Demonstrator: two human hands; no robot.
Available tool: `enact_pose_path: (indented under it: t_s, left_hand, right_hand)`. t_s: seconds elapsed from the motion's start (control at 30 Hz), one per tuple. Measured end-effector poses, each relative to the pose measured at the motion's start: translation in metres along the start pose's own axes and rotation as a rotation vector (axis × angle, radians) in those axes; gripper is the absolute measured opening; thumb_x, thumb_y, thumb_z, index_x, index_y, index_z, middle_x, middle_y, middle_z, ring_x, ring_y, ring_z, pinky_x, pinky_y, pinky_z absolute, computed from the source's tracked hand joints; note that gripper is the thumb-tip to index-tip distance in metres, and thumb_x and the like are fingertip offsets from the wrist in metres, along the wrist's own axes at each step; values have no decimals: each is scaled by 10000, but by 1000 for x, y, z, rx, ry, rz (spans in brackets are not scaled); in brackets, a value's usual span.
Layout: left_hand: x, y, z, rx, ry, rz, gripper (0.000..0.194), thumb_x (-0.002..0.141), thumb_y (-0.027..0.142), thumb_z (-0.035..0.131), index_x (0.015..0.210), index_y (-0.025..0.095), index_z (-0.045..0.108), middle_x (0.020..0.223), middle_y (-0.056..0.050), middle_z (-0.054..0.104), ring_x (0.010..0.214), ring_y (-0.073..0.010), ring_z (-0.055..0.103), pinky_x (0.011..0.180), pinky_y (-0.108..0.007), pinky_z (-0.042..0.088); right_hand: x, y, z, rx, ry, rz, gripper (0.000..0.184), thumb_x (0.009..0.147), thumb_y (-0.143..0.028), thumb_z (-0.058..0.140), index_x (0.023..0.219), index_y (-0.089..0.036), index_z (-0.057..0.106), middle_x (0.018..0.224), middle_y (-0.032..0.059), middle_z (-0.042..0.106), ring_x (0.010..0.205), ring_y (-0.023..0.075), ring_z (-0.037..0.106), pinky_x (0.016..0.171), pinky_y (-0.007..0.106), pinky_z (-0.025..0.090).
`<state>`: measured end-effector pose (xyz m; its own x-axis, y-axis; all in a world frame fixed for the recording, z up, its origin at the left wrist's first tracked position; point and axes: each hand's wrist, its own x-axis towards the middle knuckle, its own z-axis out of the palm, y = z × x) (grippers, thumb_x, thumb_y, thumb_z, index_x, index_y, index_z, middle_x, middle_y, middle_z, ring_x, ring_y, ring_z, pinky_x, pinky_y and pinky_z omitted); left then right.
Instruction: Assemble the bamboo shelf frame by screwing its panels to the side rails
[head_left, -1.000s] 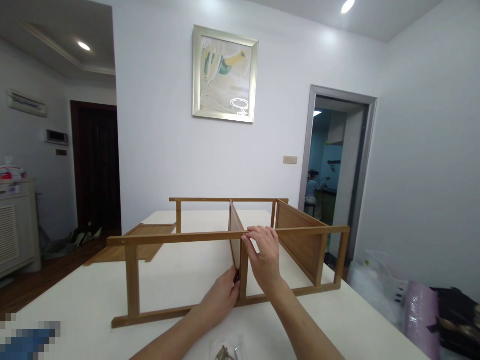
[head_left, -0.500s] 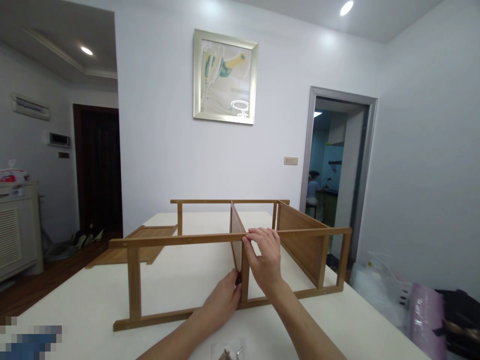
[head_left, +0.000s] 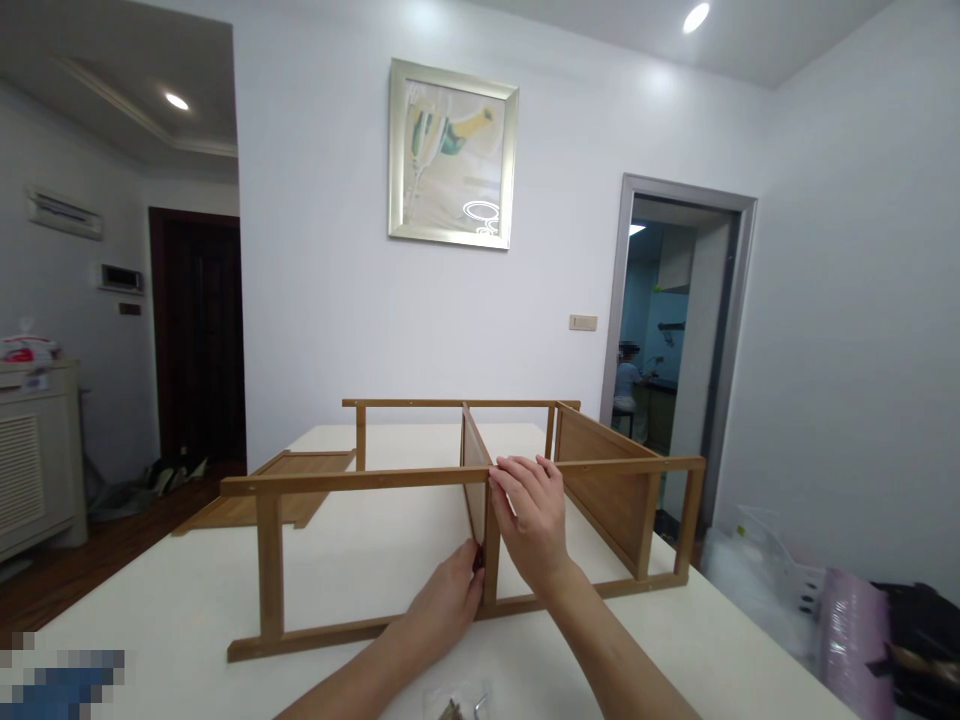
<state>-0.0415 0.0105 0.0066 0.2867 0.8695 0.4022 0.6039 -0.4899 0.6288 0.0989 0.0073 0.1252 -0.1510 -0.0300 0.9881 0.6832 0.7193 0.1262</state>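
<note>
A brown wooden shelf frame (head_left: 270,560) lies on its side on the white table (head_left: 172,600), with a middle shelf board (head_left: 474,455) standing upright across it. My right hand (head_left: 534,515) is closed over the near upper rail where it meets this board, fingertips on top and thumb on the near side. Lower down, my left hand (head_left: 451,590) grips the near end of the same board, its fingertips partly hidden beside the upright slat. Something small and dark shows at those fingertips; I cannot make out what it is. A second board (head_left: 604,480) is set in the frame to the right.
A loose wooden panel (head_left: 281,490) lies on the table at the left. A clear plastic bag (head_left: 457,700) with small metal parts sits at the near edge. Beyond the table's right edge are a purple wrapped roll (head_left: 851,640) and plastic wrapping. A person sits beyond the doorway.
The fingers of my right hand have drawn closer together against the rail. My left hand stays at the same spot, and the frame has not moved on the table.
</note>
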Motion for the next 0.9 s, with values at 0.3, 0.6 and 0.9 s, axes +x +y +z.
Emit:
enact_pose_path:
  t_s: [0.3,0.6,0.9]
  left_hand:
    - [0,1,-2,-4,-24,-20,104,897,171,337,956,194,419,915,-88,606,807,-197,564,736,-308,397]
    - [-1,6,-6,-46,-9,-8,113,874,157,380,966,191,437,951,-93,611,849,-199,567,764,-311,416]
    - [-1,3,-5,-51,-18,-13,126,894,187,359,983,185,448,966,-102,618,869,-213,580,788,-328,416]
  right_hand:
    - [9,-3,-4,3,-80,24,120,855,-127,558,920,-209,615,909,55,712,881,195,648,867,416,412]
    - [1,1,0,-162,-192,-85,107,903,-132,469,959,-179,548,976,99,665,933,210,596,895,429,407]
    - [8,-5,4,-349,-342,-67,173,910,-115,405,803,-185,521,827,80,556,807,211,502,793,406,389]
